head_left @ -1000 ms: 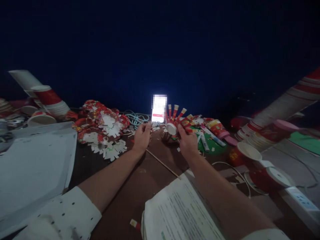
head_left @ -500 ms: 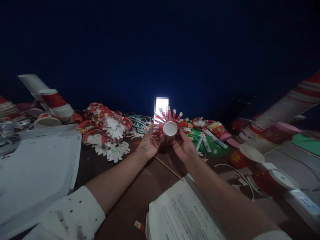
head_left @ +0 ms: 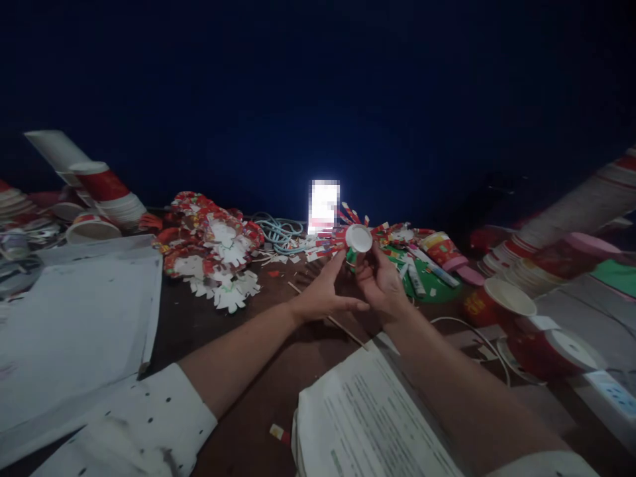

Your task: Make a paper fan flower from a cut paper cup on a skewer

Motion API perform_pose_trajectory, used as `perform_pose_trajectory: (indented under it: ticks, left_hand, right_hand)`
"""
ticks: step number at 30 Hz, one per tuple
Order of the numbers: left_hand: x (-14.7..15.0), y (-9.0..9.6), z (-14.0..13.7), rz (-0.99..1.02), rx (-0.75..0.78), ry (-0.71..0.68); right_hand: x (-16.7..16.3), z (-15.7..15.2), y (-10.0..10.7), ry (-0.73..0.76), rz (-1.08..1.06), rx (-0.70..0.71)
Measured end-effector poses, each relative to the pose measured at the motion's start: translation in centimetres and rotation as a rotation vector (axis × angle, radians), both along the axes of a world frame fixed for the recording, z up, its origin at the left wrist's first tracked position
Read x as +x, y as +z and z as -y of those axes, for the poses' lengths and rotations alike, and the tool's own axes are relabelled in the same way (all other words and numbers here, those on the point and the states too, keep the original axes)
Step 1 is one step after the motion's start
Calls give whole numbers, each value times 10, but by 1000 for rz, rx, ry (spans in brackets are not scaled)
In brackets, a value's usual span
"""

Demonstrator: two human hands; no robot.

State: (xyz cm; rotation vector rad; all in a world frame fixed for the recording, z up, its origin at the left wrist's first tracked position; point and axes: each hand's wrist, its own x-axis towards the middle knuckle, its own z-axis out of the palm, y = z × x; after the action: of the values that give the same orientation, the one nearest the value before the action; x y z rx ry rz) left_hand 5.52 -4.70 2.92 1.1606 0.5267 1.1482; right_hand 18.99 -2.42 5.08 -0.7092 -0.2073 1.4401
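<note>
A red paper cup, its side cut into strips that fan outward, is held up over the table with its round white base toward me. My right hand grips it from the right and below, fingers closed on its edge. My left hand is open at its lower left, thumb stretched out to the right and fingers pointing up close to the strips. Whether those fingertips touch the cup I cannot tell. A thin wooden stick lies on the table beneath my hands.
Piled cut paper flowers and a coiled pale blue cord lie at back left. Glue tubes rest on green material. Stacked paper cups lean at right, beside a power strip. A printed booklet lies in front; a white board at left.
The cup has moved slightly right and up in my right hand. My left hand has let go of its side, its thumb now spread away. The view has shifted a little.
</note>
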Motion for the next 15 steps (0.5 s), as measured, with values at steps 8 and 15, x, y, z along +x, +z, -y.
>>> perform_pose_trajectory:
  ticks: [8,15]
  left_hand:
    - [-12,-14,-35,182,-444,292]
    - [-31,-5,-51,278,-594,513]
  right_hand:
    - [-33,20,-33,278,531,110]
    - [36,-3,-9,37,1726,204]
